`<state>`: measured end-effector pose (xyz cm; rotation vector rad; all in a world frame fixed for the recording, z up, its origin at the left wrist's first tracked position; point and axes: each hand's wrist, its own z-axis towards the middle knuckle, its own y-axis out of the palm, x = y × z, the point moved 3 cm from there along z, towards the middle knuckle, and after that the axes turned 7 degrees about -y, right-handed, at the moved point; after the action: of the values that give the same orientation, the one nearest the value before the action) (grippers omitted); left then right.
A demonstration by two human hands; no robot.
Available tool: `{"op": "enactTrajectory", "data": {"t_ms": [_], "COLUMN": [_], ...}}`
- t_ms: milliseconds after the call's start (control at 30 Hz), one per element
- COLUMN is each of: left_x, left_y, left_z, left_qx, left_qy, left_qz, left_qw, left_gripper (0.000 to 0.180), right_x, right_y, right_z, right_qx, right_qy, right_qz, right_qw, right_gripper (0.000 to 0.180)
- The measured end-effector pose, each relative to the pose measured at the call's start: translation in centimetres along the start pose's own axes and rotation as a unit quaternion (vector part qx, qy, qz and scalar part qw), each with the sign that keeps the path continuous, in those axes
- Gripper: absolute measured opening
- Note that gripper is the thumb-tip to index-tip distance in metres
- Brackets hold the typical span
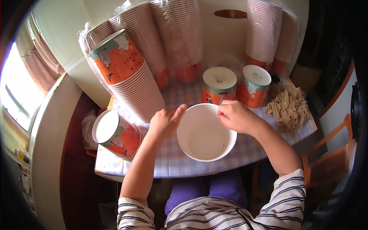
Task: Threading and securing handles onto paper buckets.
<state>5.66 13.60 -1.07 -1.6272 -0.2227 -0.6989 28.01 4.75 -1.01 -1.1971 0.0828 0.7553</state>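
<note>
A white-lined paper bucket (207, 134) stands before me, its round mouth tilted toward me and its inside bare except for a tiny speck. Against its left rim is my left hand (165, 122), thumb stretched along the edge and fingers curled down the outer side, partly hidden. At the upper right rim, my right hand (237, 115) is closed in a pinch, with its fingertips at the bucket's wall. Whatever lies between those fingertips is too small to make out. Just beyond are two upside-down orange and green paper buckets, one at centre (219, 78) and one farther right (256, 80).
A bundle of tan cords (289, 107) lies at the table's right. Tall nested bucket stacks in clear plastic (176, 34) line the back, with another wrapped pair (263, 30) at back right. A leaning stack (134, 90) and a shorter one (119, 136) stand left on the checked tablecloth (168, 165).
</note>
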Motion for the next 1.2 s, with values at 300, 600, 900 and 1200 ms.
{"op": "enactTrajectory", "data": {"t_ms": [300,600,900,1200], "left_x": [-2.6,-3.8,-4.3,-4.6], "left_y": [0.9,1.1,1.2,1.4], "left_z": [-2.3,-1.8,-1.1,-0.4], "left_qx": [-0.112,-0.080,-0.081,-0.080], "left_qy": [0.008,0.019,0.042,0.072], "left_qz": [-0.351,-0.279,-0.260,-0.241], "left_qw": [0.930,0.957,0.961,0.964], "left_gripper": [0.021,0.021,0.021,0.024], "right_x": [-0.8,-4.2,-4.2,-4.2], "right_y": [-1.0,4.2,5.8,6.1], "right_z": [1.1,4.7,5.9,6.1], "right_qx": [0.045,-0.023,-0.011,0.006], "right_qy": [-0.030,0.028,0.076,0.080], "right_qz": [0.031,0.095,0.081,0.077], "right_qw": [0.998,0.995,0.994,0.994], "right_gripper": [0.006,0.010,0.011,0.011]}}
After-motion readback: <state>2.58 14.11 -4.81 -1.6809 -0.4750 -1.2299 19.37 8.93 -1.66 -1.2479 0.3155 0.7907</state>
